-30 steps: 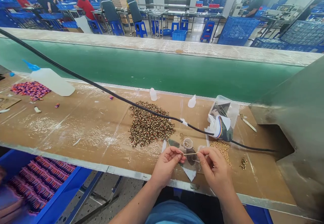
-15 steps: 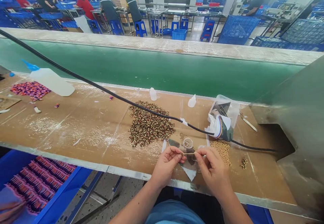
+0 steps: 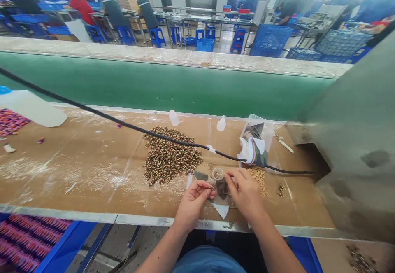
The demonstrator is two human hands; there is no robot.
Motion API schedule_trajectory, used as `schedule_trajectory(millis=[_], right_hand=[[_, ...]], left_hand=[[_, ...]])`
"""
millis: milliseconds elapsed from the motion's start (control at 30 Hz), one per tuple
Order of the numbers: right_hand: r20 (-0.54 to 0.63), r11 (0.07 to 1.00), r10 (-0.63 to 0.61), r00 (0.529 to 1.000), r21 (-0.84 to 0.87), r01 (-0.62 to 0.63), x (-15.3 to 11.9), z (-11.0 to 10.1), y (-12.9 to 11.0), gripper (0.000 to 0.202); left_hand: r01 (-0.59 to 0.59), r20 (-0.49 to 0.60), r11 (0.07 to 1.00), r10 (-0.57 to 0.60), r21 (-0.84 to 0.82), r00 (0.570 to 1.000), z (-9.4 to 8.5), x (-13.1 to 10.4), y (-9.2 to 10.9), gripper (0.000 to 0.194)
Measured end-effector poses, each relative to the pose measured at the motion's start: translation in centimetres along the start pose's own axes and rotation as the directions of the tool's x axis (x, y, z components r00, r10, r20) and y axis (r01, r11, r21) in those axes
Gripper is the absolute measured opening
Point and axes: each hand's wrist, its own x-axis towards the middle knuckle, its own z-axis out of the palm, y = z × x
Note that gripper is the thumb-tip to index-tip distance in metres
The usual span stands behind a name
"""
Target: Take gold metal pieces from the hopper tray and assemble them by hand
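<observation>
Left hand [image 3: 193, 201] pinching a tiny brown piece [image 3: 210, 188], right hand [image 3: 243, 190] pinched at the small clear cup [image 3: 217, 173] just ahead. Bead heap [image 3: 171, 157] farther ahead-left. Likely risk: piece slipping, lost among loose beads. Versus a second ago: hands apart, thin wire gone.
</observation>
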Motion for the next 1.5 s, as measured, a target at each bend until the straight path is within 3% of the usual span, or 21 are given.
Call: schedule_trajectory(millis=[100,233,367,500,767,1033,1200,1500], right_hand=[[0.046,0.995,0.054,0.997,0.076,-0.057,-0.9,0.0,0.0,0.023],[0.034,0.972,0.189,0.981,0.138,-0.192,-3.1,-1.8,1.3,0.018],[-0.016,0.94,0.339,0.941,0.05,-0.338,-6.0,-4.4,4.4,0.026],[0.01,0.927,0.371,0.928,-0.063,-0.37,-7.8,-5.8,6.7,0.037],[0.039,0.947,0.295,0.955,-0.148,-0.286,-7.8,-5.0,6.6,0.037],[0.103,0.964,0.25,0.963,-0.121,-0.238,-8.1,-4.7,6.6,0.031],[0.135,0.939,0.342,0.93,-0.017,-0.343,-8.3,-5.1,6.7,0.029],[0.143,0.886,0.462,0.875,-0.024,-0.463,-8.2,-4.4,6.1,0.03]], left_hand=[[0.013,-0.019,1.0,-0.012,0.017,1.0,-0.1,0.0,0.1,0.036],[0.029,-0.048,0.999,-0.027,0.045,0.998,0.0,-0.1,0.5,0.039],[0.035,-0.061,0.998,-0.031,0.057,0.998,0.1,-0.1,0.7,0.04],[0.041,-0.07,0.997,-0.036,0.067,0.997,0.2,-0.2,0.8,0.04],[0.048,-0.081,0.996,-0.042,0.074,0.996,0.5,-0.9,0.7,0.041],[0.057,0.03,0.992,-0.06,0.109,0.998,0.6,-1.5,-0.3,0.033],[0.074,0.027,0.993,-0.076,0.091,0.997,0.8,-1.3,0.0,0.036],[0.077,0.055,0.992,-0.082,0.096,0.995,0.5,-1.2,-0.2,0.035]])
